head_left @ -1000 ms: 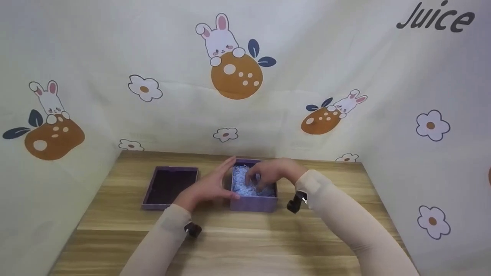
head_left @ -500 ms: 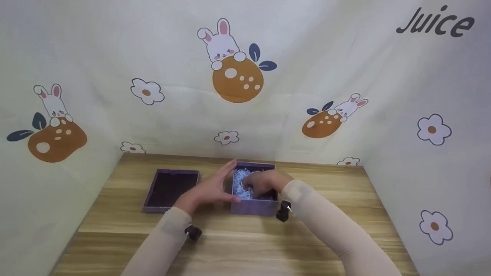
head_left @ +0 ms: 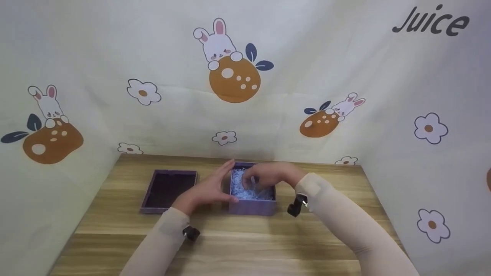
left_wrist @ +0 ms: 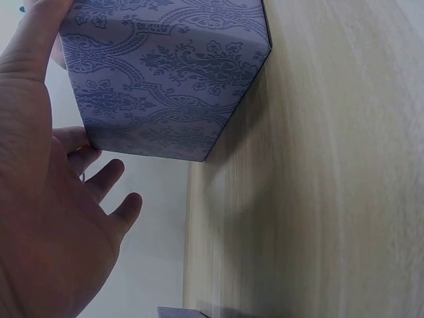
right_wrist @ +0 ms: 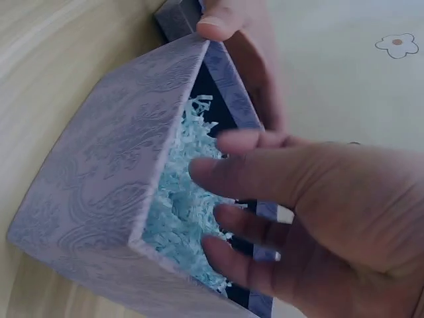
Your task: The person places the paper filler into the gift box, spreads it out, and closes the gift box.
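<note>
A purple patterned box (head_left: 252,208) stands open-topped near the back of the table, with light blue shredded paper (right_wrist: 189,185) inside. My left hand (head_left: 209,190) holds the box across its left side, thumb at the near corner and forefinger at the far corner. In the left wrist view some of its other fingers stick out past the box's edge. Over the paper, my right hand (head_left: 270,174) hovers with loosely bent, parted fingers; the right wrist view shows nothing held between them. Part of the paper is hidden beneath this hand in the head view.
Left of the box lies a shallow purple lid (head_left: 155,210), dark inside and turned upward. The wood-grain table (head_left: 238,245) meets a printed cloth backdrop (head_left: 172,119) at the back and on both sides. Small black devices sit on both wrists.
My right hand dipped into the right part of the box, then rose back above the paper. The paper now spreads further to the right. My left hand has stayed on the box.
</note>
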`<state>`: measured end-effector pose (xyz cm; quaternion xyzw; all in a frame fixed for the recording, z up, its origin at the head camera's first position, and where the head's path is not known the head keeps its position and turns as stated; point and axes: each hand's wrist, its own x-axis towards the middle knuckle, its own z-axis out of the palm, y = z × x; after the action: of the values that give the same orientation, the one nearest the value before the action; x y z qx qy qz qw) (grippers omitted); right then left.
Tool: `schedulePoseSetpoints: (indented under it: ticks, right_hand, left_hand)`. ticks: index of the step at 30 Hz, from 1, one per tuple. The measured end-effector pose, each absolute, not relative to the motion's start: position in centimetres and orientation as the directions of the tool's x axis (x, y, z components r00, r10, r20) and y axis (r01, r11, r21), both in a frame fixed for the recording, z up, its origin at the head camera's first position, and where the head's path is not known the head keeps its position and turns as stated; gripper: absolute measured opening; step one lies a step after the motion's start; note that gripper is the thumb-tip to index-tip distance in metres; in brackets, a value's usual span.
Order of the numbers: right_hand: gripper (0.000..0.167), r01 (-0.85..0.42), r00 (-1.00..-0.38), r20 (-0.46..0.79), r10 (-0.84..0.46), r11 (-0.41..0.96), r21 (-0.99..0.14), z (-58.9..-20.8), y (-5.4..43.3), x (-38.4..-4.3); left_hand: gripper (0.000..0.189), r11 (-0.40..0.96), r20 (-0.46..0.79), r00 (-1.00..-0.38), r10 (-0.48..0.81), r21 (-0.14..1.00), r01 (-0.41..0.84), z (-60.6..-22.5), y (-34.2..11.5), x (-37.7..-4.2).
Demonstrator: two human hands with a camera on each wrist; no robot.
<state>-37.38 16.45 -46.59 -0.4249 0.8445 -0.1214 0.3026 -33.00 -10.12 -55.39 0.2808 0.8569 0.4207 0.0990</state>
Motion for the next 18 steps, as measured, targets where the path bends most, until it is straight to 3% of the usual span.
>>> schedulePoseSetpoints:
  ticks: [4, 14, 18]
  right_hand:
    - [0.041, -0.620, -0.399, -0.467, -0.789, 0.608, -0.496, -47.8, 15.8, -38.0]
    - [0.046, -0.532, -0.474, -0.565, -0.676, 0.730, -0.428, -50.3, 14.6, -38.1]
    - [0.043, -0.581, -0.457, -0.536, -0.710, 0.694, -0.424, -49.9, 14.7, -37.8]
  left_hand:
    - [0.135, 0.486, 0.066, -0.826, 0.561, 0.781, 0.392, -55.4, -10.2, -32.8]
    - [0.136, 0.467, 0.083, -0.818, 0.570, 0.785, 0.406, -55.6, -10.1, -32.8]
    - [0.135, 0.460, 0.098, -0.810, 0.578, 0.781, 0.423, -55.5, -10.1, -32.9]
